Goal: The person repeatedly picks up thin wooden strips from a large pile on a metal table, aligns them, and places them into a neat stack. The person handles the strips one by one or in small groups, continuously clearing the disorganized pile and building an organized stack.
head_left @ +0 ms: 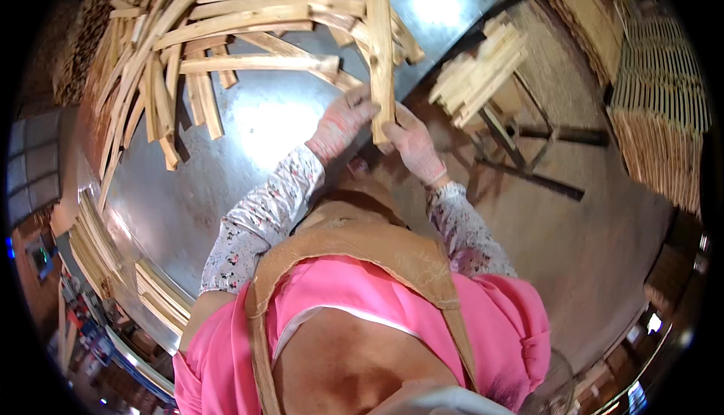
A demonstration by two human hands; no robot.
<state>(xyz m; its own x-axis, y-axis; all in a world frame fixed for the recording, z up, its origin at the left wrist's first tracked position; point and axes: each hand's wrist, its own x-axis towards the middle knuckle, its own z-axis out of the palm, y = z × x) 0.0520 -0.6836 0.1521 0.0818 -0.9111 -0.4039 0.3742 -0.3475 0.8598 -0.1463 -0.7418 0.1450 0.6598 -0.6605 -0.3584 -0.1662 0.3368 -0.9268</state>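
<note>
Between my two hands is a long, narrow wooden strip (381,45), its near end close to my body and its far end reaching past the top of the view. My left hand (344,122), in a pale reddish glove, grips the strip's left edge. From the right, my gloved right hand (413,143) closes on the strip near its lower end. Just beyond and to the left, many loose wooden strips (249,26) lie criss-crossed in a heap on a shiny metal table (204,211).
Right of the table, a stack of strips (483,72) rests on a dark metal stand (520,151). Tall bundled stacks of thin wood (656,113) stand at the far right. More strips (162,294) lie at the table's near left edge.
</note>
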